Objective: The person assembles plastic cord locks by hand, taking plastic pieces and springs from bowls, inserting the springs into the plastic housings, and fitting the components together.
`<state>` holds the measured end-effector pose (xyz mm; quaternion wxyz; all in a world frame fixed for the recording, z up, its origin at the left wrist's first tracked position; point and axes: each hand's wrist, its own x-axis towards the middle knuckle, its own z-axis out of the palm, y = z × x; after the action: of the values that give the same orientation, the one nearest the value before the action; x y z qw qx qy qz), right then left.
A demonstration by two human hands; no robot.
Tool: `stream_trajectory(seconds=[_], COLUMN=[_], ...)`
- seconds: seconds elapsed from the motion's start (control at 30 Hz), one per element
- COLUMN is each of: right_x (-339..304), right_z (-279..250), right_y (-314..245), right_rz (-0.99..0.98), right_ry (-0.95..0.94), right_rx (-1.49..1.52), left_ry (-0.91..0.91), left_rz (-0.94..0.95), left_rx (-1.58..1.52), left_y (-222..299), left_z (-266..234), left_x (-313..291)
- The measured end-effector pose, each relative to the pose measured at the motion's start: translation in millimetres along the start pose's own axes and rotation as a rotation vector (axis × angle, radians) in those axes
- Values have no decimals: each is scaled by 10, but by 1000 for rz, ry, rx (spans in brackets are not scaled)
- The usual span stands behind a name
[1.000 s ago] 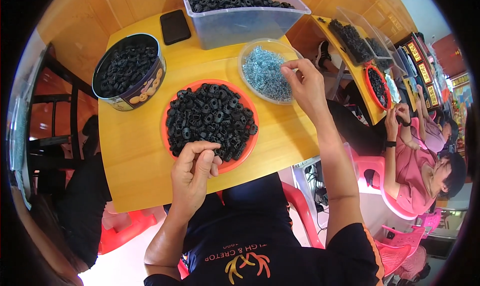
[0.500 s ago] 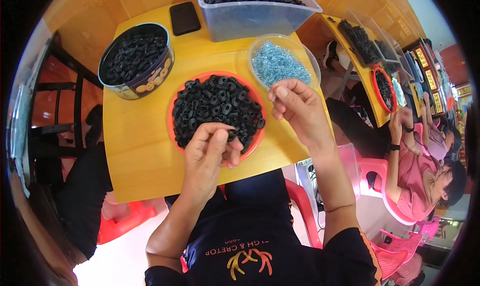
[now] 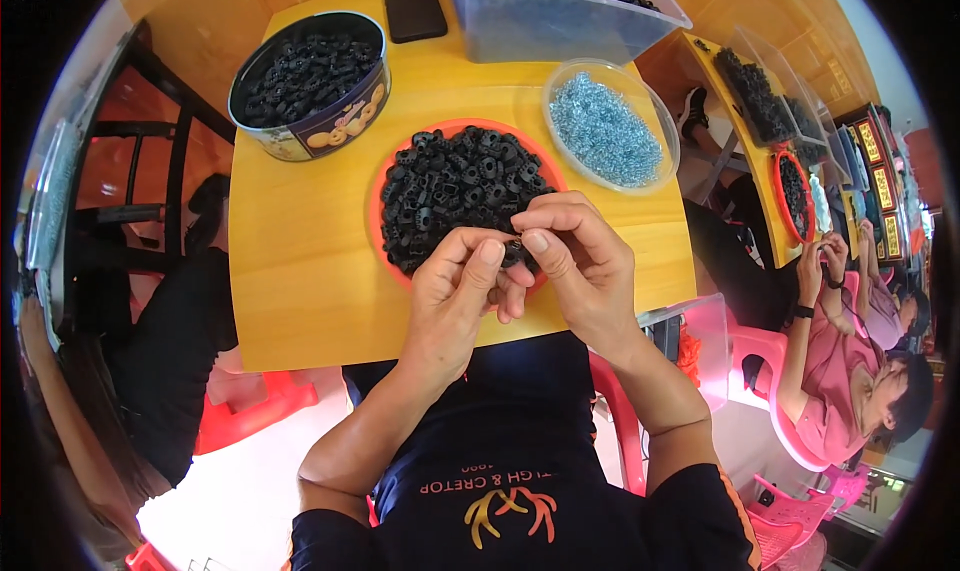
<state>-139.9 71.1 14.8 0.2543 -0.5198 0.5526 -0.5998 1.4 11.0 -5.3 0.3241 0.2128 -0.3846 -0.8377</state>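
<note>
Left hand (image 3: 450, 301) and right hand (image 3: 590, 281) met over the red dish (image 3: 378, 211).
The left grip pinched a small black piece (image 3: 514, 253) above the dish's near edge; the right grip was just beside it, whether grasping anything I could not tell.

A flat, black, rectangular phone-like slab (image 3: 415, 11) lies toward the far edge of the yellow wooden table (image 3: 300, 301); at left stands a dark chair frame with thin bars (image 3: 180, 171), with a red plastic stool (image 3: 265, 416) at near left; at right, a co-worker in a pink short-sleeved shirt (image 3: 830, 391) sits near a second yellow wooden table (image 3: 755, 148)
</note>
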Motion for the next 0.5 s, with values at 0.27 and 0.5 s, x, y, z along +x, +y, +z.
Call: stream_trajectory(seconds=[0.27, 0.5], right_x=[-60, -61], right_z=[-18, -308], right_y=[-2, 25], right_rz=[-383, -358], right_ry=[-119, -41], right_rx=[-495, -638], left_ry=[10, 23], left_rz=[-50, -78], left_rx=[18, 55], left_y=[60, 257], left_z=[-86, -388], left_x=[-114, -315])
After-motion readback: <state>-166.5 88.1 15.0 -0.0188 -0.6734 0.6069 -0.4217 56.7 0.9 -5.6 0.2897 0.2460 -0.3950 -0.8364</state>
